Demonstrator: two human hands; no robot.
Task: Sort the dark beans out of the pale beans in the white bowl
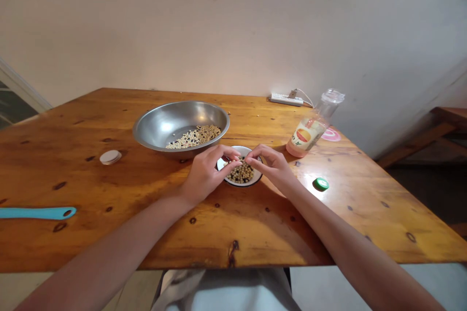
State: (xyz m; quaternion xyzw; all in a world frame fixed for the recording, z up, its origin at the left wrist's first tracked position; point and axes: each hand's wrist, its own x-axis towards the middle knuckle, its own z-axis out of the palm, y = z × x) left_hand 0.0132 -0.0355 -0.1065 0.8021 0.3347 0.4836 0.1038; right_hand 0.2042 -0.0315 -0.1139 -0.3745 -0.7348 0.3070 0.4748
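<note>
My left hand (206, 173) and my right hand (272, 167) meet above a small white bowl with a dark rim (243, 183), their fingertips pinched close together over it. Whether either pinch holds a bean is too small to tell. That bowl is filled with pale and dark beans (240, 173). Just behind my hands, a wide steel mixing bowl (178, 124) holds a similar mix of beans (195, 137) at its bottom. Neither hand touches the steel bowl.
The wooden table (233, 223) carries a plastic bottle with an orange label (306, 132), a green bottle cap (321, 183), a white round lid (110, 157), a blue spatula handle (36, 213), and a power strip (286, 100) at the wall.
</note>
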